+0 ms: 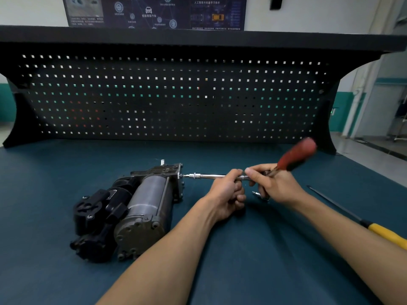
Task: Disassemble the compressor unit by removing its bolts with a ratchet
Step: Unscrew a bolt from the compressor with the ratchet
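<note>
Now the left hand (229, 192) curls around the extension bar (209, 176), steadying the ratchet (297, 154); the right hand (275, 183) grips its head for turning. Beyond the left fingers (237, 172) lies the compressor unit (141, 205).

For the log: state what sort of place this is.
Probably an automotive workshop: a black pegboard, a car-themed poster above it, and a compressor unit on the bench.

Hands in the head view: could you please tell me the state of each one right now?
Left hand: curled round the extension bar.
Right hand: grips the ratchet near its head.
</note>
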